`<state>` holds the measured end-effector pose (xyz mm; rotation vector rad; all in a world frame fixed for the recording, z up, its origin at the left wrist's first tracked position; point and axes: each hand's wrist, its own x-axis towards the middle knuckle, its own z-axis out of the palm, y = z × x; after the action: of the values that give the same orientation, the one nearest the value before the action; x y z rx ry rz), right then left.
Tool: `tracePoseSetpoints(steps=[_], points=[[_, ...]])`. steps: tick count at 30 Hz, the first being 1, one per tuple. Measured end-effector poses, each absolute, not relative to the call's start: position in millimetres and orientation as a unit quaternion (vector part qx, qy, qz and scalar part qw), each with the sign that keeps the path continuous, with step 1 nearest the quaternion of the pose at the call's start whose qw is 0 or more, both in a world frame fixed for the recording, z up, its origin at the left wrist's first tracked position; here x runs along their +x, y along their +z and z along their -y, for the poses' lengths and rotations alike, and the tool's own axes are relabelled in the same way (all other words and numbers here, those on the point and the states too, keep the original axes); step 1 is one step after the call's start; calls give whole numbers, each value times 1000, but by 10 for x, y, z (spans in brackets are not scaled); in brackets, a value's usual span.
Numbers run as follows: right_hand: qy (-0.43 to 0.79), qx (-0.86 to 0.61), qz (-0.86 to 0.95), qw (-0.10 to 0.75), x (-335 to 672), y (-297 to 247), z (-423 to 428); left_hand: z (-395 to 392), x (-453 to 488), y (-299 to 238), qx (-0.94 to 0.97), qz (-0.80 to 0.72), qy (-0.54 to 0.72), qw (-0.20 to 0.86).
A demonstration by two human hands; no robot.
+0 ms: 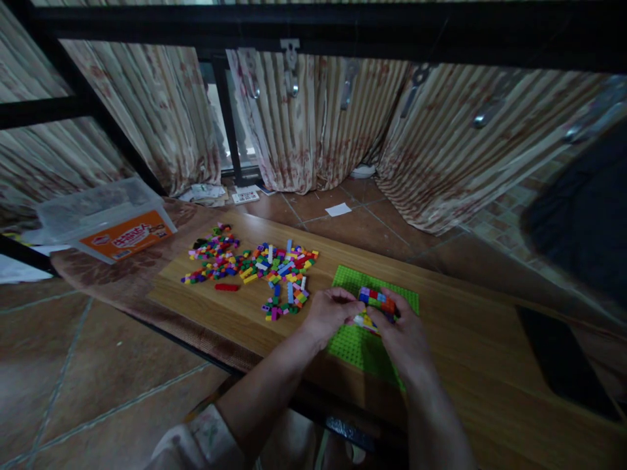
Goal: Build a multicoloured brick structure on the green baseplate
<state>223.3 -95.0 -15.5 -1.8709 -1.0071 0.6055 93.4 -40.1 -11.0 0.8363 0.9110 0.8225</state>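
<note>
A small block of joined toy bricks [376, 297], in purple, blue, green, red, orange, yellow and white, is at the middle of the green baseplate [350, 349]. My right hand [404, 333] curls around its right side, thumb at the near edge and fingers at the far edge. My left hand [328, 314] is closed in a pinch at the block's left end. Whatever lies between its fingertips is too small and hidden to make out. Whether the block is attached to the baseplate or only resting over it, I cannot tell.
Loose toy bricks [284, 267] lie scattered left of the baseplate on the wooden board [206, 313], with a red brick piece [226, 287] apart. A clear plastic box [108, 219] with an orange label stands far left. A black flat panel [563, 359] is at right.
</note>
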Motion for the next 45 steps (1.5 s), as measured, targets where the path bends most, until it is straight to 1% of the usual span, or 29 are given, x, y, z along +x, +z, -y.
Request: tracePoseSetpoints(steps=[2, 4, 7, 9, 14, 21, 24, 27, 29, 32, 34, 37, 40, 45], points=[[259, -746, 376, 485, 2266, -131, 960, 365, 869, -56, 390, -416, 393, 722], [254, -729, 313, 553, 2296, -82, 966, 310, 768, 15, 394, -417, 424, 701], [209, -693, 212, 656, 2331, -2, 973, 230, 595, 117, 374, -420, 472, 679], [188, -669, 173, 698, 2347, 32, 977, 202, 496, 162, 353, -425, 493, 672], [170, -628, 146, 745, 2340, 70, 973, 169, 303, 209, 327, -426, 521, 663], [17, -612, 241, 753, 2044, 231, 954, 29, -88, 292, 269, -425, 615, 607], [7, -610, 301, 733, 1820, 256, 991, 9, -222, 334, 223, -421, 630, 613], [53, -612, 385, 688, 1627, 188, 1012, 9, -294, 358, 180, -419, 624, 635], [83, -600, 480, 634, 1530, 118, 998, 9, -322, 363, 162, -414, 621, 645], [139, -574, 620, 517, 1406, 33, 958, 5, -361, 362, 157, -409, 621, 650], [171, -569, 670, 445, 1321, -5, 941, 2, -392, 364, 153, -410, 621, 650], [205, -576, 697, 376, 1188, -56, 934, 1, -438, 375, 143, -412, 624, 648], [219, -580, 708, 339, 1066, -114, 920, 8, -472, 388, 134, -411, 625, 650], [191, -581, 730, 305, 927, -193, 847, 16, -515, 408, 122, -411, 621, 656]])
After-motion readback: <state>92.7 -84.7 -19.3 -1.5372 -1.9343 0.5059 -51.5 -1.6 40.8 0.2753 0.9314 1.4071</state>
